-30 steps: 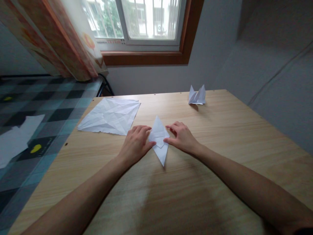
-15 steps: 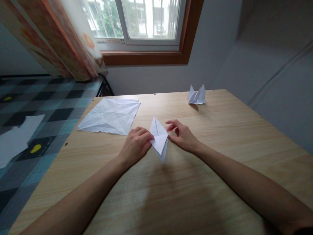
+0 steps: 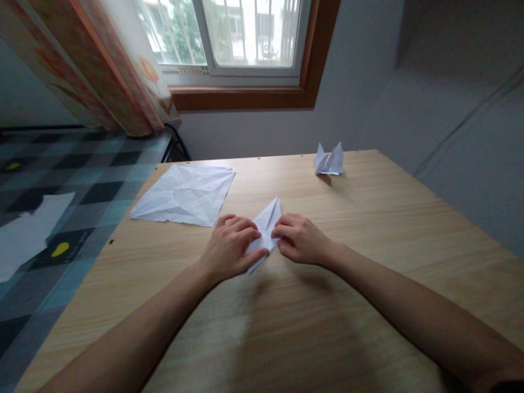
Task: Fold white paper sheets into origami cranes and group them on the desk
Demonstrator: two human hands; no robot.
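Currently folded white paper (image 3: 266, 226) sits mid-table (image 3: 368, 262), pinched from both sides: left hand (image 3: 231, 245) and right hand (image 3: 298, 240) both have fingers closed on it. Creased sheet (image 3: 184, 194) far-left, finished paper model (image 3: 329, 160) far-right.

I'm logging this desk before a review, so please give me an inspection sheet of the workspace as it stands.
Surface: light wooden table, shadowed near the camera.
Job's things: small white folded paper, one tip pointing towards the window, between both hands.
Clutter: creased open sheet at far left; two-pointed paper model standing near the far edge.
Hands: left hand and right hand both pinch the folded paper from its sides.
Cables: nothing seen.
Surroundings: window with a wooden frame, curtain, checked bedcover at left with a white sheet on it, grey wall at right.
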